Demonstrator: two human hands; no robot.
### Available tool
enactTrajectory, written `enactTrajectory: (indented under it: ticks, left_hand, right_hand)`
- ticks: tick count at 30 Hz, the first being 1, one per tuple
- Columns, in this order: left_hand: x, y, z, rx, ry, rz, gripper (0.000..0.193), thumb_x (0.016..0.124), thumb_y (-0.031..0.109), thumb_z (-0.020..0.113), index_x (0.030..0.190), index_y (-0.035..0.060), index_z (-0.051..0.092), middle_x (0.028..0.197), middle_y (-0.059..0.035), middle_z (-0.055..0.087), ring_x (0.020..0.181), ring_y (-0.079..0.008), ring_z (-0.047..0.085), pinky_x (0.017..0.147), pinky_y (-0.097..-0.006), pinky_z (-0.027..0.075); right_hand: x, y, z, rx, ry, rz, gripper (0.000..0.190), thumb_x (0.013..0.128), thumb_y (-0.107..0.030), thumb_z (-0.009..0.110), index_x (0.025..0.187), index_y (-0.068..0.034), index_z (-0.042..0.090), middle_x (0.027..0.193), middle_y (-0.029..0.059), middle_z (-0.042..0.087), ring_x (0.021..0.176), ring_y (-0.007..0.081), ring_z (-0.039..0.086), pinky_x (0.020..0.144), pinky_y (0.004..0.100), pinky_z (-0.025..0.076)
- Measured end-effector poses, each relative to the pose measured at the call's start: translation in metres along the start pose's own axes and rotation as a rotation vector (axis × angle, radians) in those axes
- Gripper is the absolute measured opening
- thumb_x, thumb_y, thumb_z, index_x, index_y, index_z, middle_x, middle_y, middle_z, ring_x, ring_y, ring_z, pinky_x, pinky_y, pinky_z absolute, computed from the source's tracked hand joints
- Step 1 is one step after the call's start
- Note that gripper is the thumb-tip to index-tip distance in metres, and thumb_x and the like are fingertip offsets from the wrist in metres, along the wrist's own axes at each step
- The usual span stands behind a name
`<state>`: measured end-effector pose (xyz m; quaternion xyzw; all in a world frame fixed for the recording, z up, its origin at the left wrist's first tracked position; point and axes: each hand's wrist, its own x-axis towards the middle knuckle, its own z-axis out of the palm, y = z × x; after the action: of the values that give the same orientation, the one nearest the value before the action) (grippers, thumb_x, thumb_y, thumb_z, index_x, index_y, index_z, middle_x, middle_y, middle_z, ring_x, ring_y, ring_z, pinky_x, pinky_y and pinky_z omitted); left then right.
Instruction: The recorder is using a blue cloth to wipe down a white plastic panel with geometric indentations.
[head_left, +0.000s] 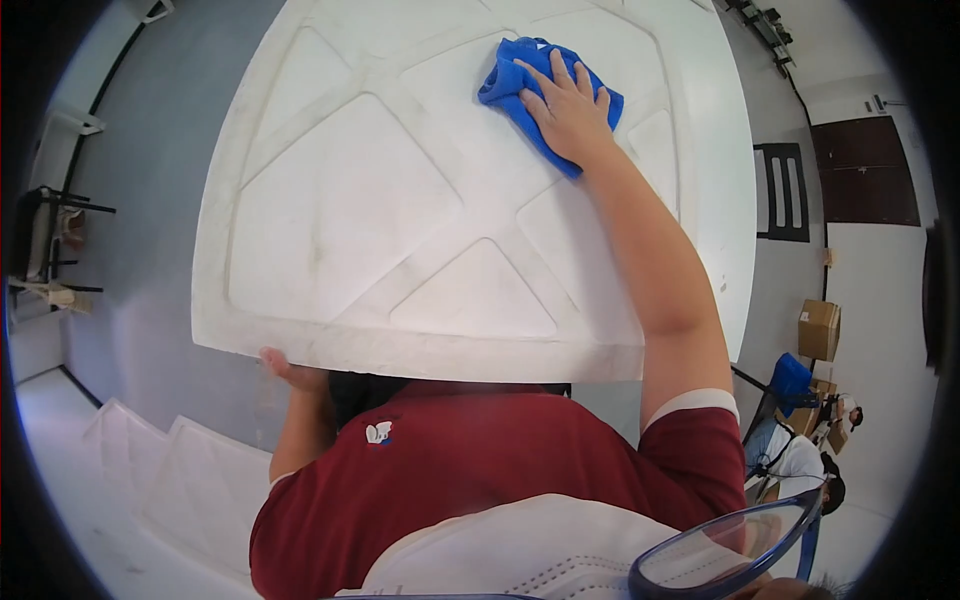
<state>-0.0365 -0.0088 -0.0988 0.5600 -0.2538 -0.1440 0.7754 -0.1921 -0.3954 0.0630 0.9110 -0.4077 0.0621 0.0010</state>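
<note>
A large white moulded panel (442, 202) with raised ribs and recessed triangles lies before me, its near edge close to my chest. On its far right part, my right hand (570, 112) presses flat on a crumpled blue cloth (517, 97), fingers spread over it. My left hand (289, 367) is at the panel's near left corner, with the thumb side showing at the edge. The rest of those fingers are hidden beneath the panel, so their grip cannot be made out.
A white surface (724, 262) extends along the panel's right. More white panels (202, 480) stand at lower left. A chair (45, 232) is at far left. Cardboard boxes (819, 330) and other people (799, 465) are at the right.
</note>
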Motion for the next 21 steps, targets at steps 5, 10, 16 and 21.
enactTrajectory:
  ticks: [5, 10, 16, 21]
  left_hand:
    - [-0.003, -0.011, 0.000, 0.210, -0.033, 0.099, 0.063, 0.084, 0.045, 0.029, 0.122, -0.0052, 0.036, 0.127, -0.0210, 0.036, 0.112, -0.0332, 0.044, 0.091, -0.0457, 0.039]
    - [-0.010, -0.019, -0.011, 0.468, -0.048, 0.159, 0.062, 0.083, 0.042, 0.031, 0.121, -0.0057, 0.036, 0.128, -0.0218, 0.036, 0.109, -0.0341, 0.046, 0.089, -0.0456, 0.040]
    - [-0.011, 0.008, 0.002, 0.493, -0.046, 0.061, 0.062, 0.081, 0.041, 0.033, 0.121, -0.0062, 0.035, 0.127, -0.0217, 0.036, 0.109, -0.0339, 0.047, 0.089, -0.0446, 0.040]
    - [-0.003, 0.026, 0.017, 0.104, -0.019, -0.154, 0.065, 0.080, 0.042, 0.034, 0.123, -0.0065, 0.034, 0.127, -0.0202, 0.038, 0.113, -0.0321, 0.044, 0.093, -0.0421, 0.037]
  right_hand:
    - [0.039, -0.016, 0.008, 0.287, 0.055, 0.026, 0.046, 0.088, -0.044, 0.038, 0.132, -0.032, 0.034, 0.142, 0.0131, 0.023, 0.130, 0.0378, 0.017, 0.100, 0.0601, 0.012]
    - [0.054, -0.047, 0.015, 0.030, 0.018, 0.012, 0.049, 0.087, -0.047, 0.038, 0.133, -0.031, 0.032, 0.143, 0.0107, 0.020, 0.130, 0.0376, 0.017, 0.099, 0.0611, 0.013]
    - [0.056, -0.041, 0.014, 0.003, 0.007, -0.035, 0.051, 0.086, -0.050, 0.035, 0.134, -0.033, 0.029, 0.144, 0.0093, 0.019, 0.131, 0.0372, 0.016, 0.100, 0.0608, 0.013]
    - [0.058, -0.043, 0.015, -0.003, 0.017, -0.028, 0.051, 0.087, -0.050, 0.034, 0.134, -0.034, 0.029, 0.143, 0.0082, 0.020, 0.131, 0.0362, 0.017, 0.099, 0.0603, 0.013]
